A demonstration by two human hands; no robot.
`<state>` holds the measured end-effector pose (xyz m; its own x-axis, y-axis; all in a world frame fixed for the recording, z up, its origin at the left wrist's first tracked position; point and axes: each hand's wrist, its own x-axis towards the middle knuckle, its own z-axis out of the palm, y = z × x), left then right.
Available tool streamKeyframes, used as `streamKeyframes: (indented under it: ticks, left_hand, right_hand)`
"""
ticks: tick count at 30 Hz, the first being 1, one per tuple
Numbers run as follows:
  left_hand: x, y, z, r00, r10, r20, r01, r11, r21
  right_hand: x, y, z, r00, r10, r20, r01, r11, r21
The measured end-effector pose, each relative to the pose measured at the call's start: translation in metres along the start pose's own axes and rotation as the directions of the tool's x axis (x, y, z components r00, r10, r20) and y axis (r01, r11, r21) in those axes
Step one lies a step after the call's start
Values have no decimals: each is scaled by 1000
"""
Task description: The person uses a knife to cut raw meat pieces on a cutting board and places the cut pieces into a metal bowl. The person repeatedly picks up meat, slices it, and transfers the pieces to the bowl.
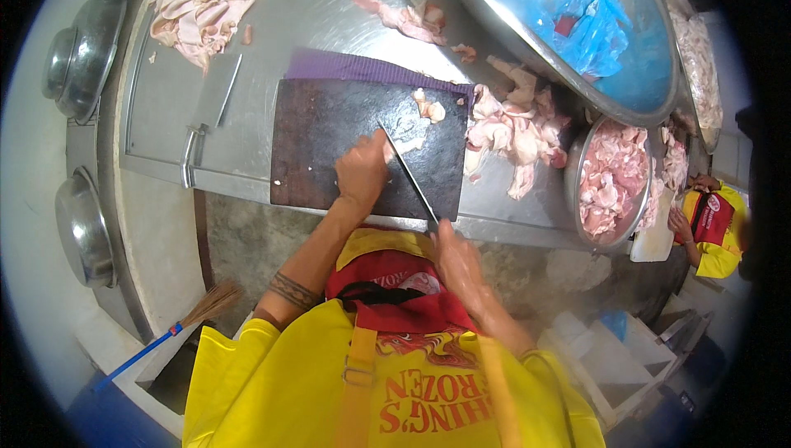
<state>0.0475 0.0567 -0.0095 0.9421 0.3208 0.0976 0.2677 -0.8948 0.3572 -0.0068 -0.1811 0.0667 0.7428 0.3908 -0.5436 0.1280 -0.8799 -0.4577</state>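
My right hand (pixel 457 262) is closed around the handle of a long thin knife (pixel 409 174), whose blade slants up and left across the dark cutting board (pixel 313 139). The fingers of my left hand (pixel 362 169) are curled on the board, closed on a pale piece of raw meat (pixel 408 148) that shows on the far side of the blade. A small whitish scrap (pixel 429 107) lies near the board's far right corner. Right beside the board is a heap of raw meat pieces with skin (pixel 515 131). A purple mat (pixel 346 66) sticks out from beneath the board.
Flat skin pieces (pixel 206 3) are piled far left; a loose cleaver-like blade (pixel 222 89) lies closer. A steel basin (pixel 560 69) holds blue plastic bags, and a bowl (pixel 577 201) holds cut meat. At far right a co-worker (pixel 713 225) in yellow works. A broom (pixel 173 331) leans lower left.
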Motion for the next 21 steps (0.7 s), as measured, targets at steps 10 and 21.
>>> streamKeyframes:
  ticks: [10, 21]
  left_hand:
    - [41, -55, -74, 714, -97, 693, 676, 352, -648]
    - [17, -40, -57, 951, -82, 297, 219, 859, -464]
  right_hand:
    - [-15, 30, -26, 1000, 22, 12, -22, 999, 25]
    - [48, 8, -66, 979, 44, -198, 14, 959, 284]
